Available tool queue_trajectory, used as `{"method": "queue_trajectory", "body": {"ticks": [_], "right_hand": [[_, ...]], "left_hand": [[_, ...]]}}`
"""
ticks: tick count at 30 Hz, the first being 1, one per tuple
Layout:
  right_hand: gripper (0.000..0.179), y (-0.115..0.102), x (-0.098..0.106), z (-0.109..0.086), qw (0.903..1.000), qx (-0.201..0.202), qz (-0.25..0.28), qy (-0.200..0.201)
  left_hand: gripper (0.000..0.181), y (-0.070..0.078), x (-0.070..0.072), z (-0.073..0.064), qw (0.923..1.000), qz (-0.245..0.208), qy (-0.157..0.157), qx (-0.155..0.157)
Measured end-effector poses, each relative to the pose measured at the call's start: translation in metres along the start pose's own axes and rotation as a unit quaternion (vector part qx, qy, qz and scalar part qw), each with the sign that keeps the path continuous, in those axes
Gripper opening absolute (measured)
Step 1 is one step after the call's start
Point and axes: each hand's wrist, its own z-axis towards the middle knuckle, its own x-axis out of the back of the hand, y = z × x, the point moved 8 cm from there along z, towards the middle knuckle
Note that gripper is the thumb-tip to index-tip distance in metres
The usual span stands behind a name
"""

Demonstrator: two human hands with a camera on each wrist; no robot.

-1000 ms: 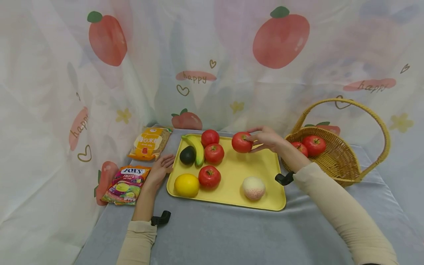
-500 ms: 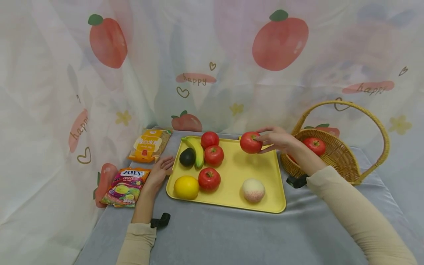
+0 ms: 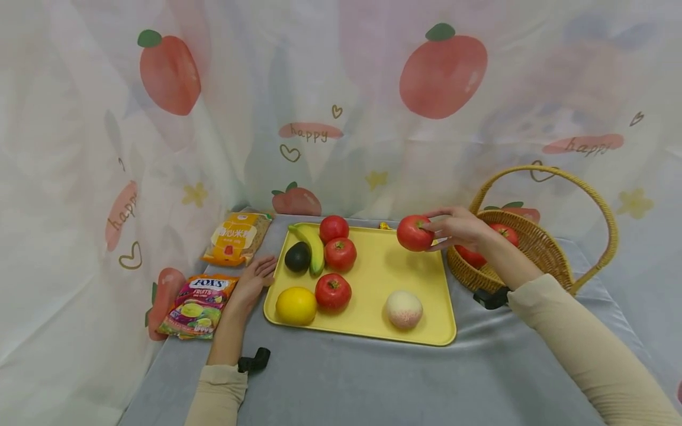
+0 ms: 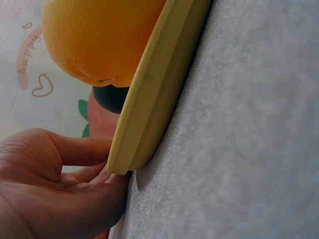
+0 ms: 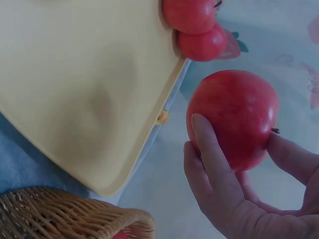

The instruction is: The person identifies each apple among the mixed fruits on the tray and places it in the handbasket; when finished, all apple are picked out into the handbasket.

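My right hand (image 3: 460,228) grips a red apple (image 3: 414,233) above the back right of a yellow tray (image 3: 367,278). In the right wrist view, fingers and thumb pinch the apple (image 5: 233,109) around its sides, its stem towards the thumb. My left hand (image 3: 254,284) lies at the tray's left edge with fingers extended; in the left wrist view a digit touches the tray's rim (image 4: 134,114). On the tray are three red apples (image 3: 340,254), a banana (image 3: 317,248), an avocado (image 3: 297,257), a yellow citrus fruit (image 3: 296,306) and a pale peach (image 3: 404,309).
A wicker basket (image 3: 546,251) with a tall handle stands right of the tray, holding red apples (image 3: 505,234). Left are an orange-and-yellow food bag (image 3: 237,238) and a FOX'S candy bag (image 3: 199,307). A small yellow item (image 3: 385,225) lies behind the tray. Printed curtains surround the grey cloth.
My right hand has carried the apple rightward, towards the basket. The left hand stays at the tray's left edge. The head view has shifted slightly.
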Motion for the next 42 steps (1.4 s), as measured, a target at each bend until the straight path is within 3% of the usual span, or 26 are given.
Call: {"method": "queue_trajectory", "body": {"ticks": [19, 29, 42], "right_hand": [[0.065, 0.005, 0.023, -0.026, 0.9995, 0.009, 0.03, 0.005], [0.069, 0.01, 0.042, -0.038, 0.9994, 0.0, -0.012, 0.031], [0.068, 0.014, 0.055, -0.054, 0.9995, -0.002, -0.019, 0.026]], "left_hand": [[0.063, -0.002, 0.0, -0.001, 0.9999, -0.007, -0.003, -0.007], [0.062, 0.001, -0.001, -0.003, 0.9999, -0.003, -0.006, -0.009], [0.062, -0.001, -0.001, -0.002, 0.9999, 0.0, -0.007, -0.015]]}}
